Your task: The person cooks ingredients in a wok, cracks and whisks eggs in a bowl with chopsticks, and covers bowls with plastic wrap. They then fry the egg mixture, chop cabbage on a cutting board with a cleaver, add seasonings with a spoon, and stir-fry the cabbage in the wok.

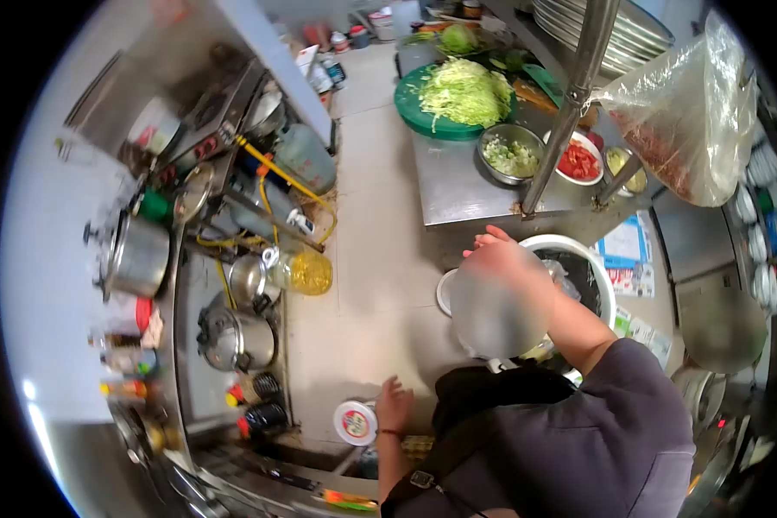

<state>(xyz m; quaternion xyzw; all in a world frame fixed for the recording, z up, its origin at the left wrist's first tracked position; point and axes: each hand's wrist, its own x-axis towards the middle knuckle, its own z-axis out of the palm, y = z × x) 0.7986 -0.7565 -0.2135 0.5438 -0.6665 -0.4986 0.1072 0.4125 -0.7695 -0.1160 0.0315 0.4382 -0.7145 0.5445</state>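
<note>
My right hand point(502, 252) reaches forward beside the steel table's near edge, over the left rim of a white bucket point(611, 293) lined with dark plastic. Its fingertips are stretched out, and nothing shows between them. A round blurred grey patch point(496, 311) covers part of this hand and what lies under it. Lower left, my left hand point(394, 404) hangs low with its fingers loosely apart and holds nothing visible. Just left of it is a white tub with a red label point(356, 423).
The steel table point(445, 186) bears shredded cabbage point(464, 93) on a green board, a bowl of chopped greens point(511, 155) and a bowl of red pieces point(578, 161). A post and a hanging plastic bag point(686, 129) stand right. Pots point(237, 339) and an oil jug point(306, 272) are left.
</note>
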